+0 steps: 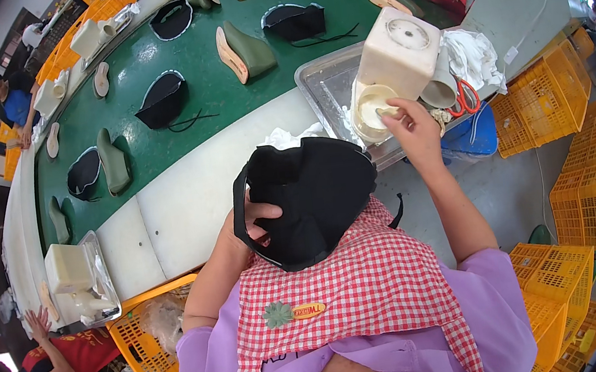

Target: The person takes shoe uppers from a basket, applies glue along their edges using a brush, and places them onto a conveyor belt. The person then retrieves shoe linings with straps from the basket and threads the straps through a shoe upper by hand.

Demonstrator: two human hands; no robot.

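A black fabric shoe upper [313, 191] is in front of my chest, its opening facing left. My left hand [261, 215] is closed on the upper's left edge, its fingers showing inside the opening. My right hand [413, 127] is over the round cup [372, 111] at the foot of a cream plastic dispenser [396, 47]. Thumb and fingers are pinched together at the cup's rim; whatever they hold is too small to make out. Whitish residue coats the cup. The dispenser stands in a clear plastic tray [311, 76].
Scissors with red handles [463, 97] and white cloth [472, 57] lie right of the dispenser. Beyond the white ledge [191, 221], a green conveyor [210, 137] carries black uppers, green lasts and insoles. Yellow crates [537, 101] stand at right. Other people work at left.
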